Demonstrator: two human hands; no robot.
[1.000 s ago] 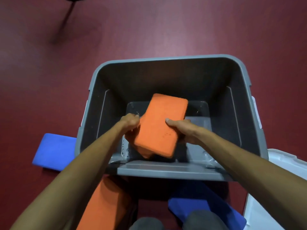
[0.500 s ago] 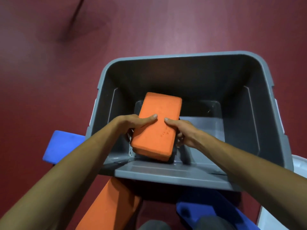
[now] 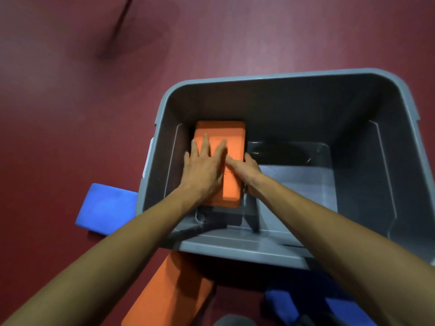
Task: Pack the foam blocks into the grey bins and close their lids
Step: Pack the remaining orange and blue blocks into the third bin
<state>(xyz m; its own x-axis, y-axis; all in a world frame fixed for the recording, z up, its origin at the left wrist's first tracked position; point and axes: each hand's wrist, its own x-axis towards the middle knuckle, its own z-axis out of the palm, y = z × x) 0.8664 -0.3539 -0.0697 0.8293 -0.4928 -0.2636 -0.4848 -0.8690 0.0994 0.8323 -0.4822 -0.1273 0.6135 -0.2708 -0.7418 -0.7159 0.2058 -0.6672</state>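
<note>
Flat and spread, your left hand (image 3: 204, 171) presses the orange rectangular foam block (image 3: 222, 161); your right hand (image 3: 244, 170) wraps its right edge. Block lies against the left wall inside the open grey plastic bin (image 3: 277, 102).

Below you: dark red floor (image 3: 70, 114), matte, faintly speckled, filling whole view. Dim light, paler patch toward top right. Thin dark streak (image 3: 122, 17) with soft smudged shadow crossing floor near top edge.
</note>
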